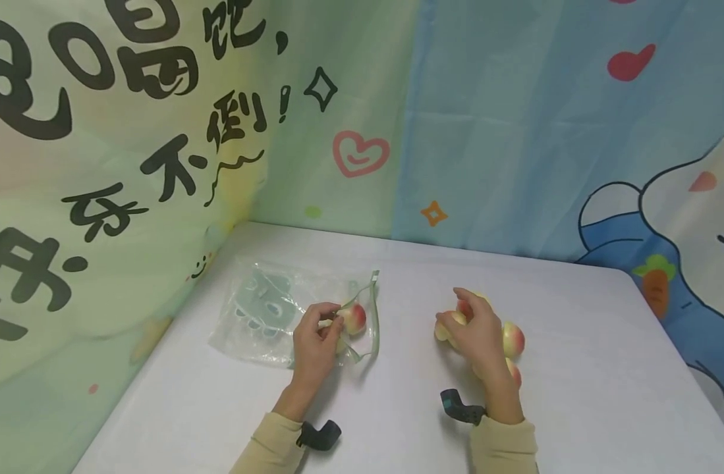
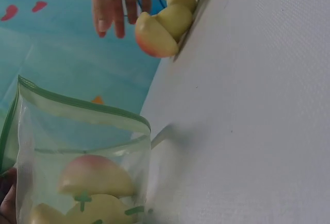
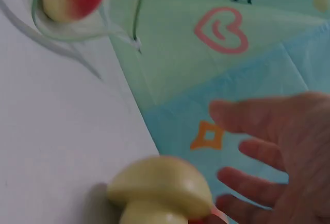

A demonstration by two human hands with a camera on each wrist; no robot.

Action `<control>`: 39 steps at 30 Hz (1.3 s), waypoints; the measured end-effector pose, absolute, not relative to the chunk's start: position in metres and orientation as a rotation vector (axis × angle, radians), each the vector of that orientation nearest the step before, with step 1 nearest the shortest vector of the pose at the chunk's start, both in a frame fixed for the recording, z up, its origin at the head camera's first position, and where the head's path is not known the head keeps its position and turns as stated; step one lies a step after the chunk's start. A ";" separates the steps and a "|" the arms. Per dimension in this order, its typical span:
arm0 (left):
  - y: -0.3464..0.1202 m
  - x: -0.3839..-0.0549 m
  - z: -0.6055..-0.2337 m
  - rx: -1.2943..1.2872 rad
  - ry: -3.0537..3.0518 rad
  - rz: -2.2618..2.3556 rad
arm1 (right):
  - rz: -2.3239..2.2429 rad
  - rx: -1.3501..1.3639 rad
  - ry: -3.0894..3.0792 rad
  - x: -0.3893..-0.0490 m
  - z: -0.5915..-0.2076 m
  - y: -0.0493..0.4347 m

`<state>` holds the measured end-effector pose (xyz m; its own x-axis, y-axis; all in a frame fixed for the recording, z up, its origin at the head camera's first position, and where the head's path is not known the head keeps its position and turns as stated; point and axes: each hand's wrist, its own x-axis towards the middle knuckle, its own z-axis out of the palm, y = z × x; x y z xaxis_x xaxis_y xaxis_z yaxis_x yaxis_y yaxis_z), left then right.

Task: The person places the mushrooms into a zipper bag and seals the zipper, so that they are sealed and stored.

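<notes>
Left hand [image 1: 315,337] pinches rim of clear zip-top bag [image 1: 263,309] with green edging. Bag lies on white table [image 1: 409,408], mouth facing right hand [image 1: 481,334]. Red-blushed yellow pieces [image 2: 97,176] inside bag, near mouth. Right hand released, fingers extended, thumb apart, poised at loose cluster; mushroom-shaped piece [image 3: 162,183] just beside fingers. Cluster [image 1: 513,340] rests on table, right of bag.

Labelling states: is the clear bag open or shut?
Open: the clear bag has its green rims spread apart in the head and left wrist views.
</notes>
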<state>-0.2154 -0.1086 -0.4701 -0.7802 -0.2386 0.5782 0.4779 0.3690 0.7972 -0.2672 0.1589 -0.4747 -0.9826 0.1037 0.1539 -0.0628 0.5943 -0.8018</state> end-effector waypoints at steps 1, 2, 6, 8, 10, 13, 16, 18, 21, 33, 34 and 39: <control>-0.109 -0.215 -0.470 -0.205 -1.999 -1.465 | 1.364 -0.011 -2.654 -0.267 -0.476 0.163; -0.109 -0.216 -0.470 -0.207 -1.996 -1.474 | 1.390 0.011 -2.670 -0.267 -0.478 0.167; -0.109 -0.217 -0.472 -0.209 -1.992 -1.512 | 1.404 0.067 -2.687 -0.266 -0.483 0.176; -0.109 -0.217 -0.473 -0.208 -1.989 -1.527 | 1.402 0.082 -2.696 -0.266 -0.485 0.178; -0.109 -0.217 -0.474 -0.208 -1.987 -1.531 | 1.397 0.091 -2.713 -0.267 -0.486 0.179; -0.110 -0.217 -0.474 -0.222 -1.971 -1.546 | 1.363 0.112 -2.755 -0.268 -0.487 0.181; -0.110 -0.217 -0.473 -0.234 -1.960 -1.560 | 1.298 0.144 -2.792 -0.269 -0.488 0.183; -0.110 -0.217 -0.472 -0.235 -1.950 -1.561 | 1.257 0.171 -2.819 -0.269 -0.488 0.183; -0.111 -0.216 -0.471 -0.232 -1.941 -1.553 | 1.196 0.199 -2.884 -0.267 -0.486 0.181; -0.111 -0.214 -0.468 -0.226 -1.949 -1.553 | 1.062 0.334 -2.991 -0.263 -0.485 0.177; -0.111 -0.214 -0.468 -0.226 -1.949 -1.553 | 1.061 0.341 -2.982 -0.264 -0.485 0.177; -0.111 -0.214 -0.469 -0.229 -1.946 -1.555 | 1.102 0.326 -2.906 -0.267 -0.490 0.170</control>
<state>-0.2143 -0.1109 -0.4688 -0.7869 -0.2432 0.5672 0.4997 0.2883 0.8168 -0.2666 0.1699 -0.4895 -0.9781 -0.1880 0.0890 -0.1997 0.7295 -0.6541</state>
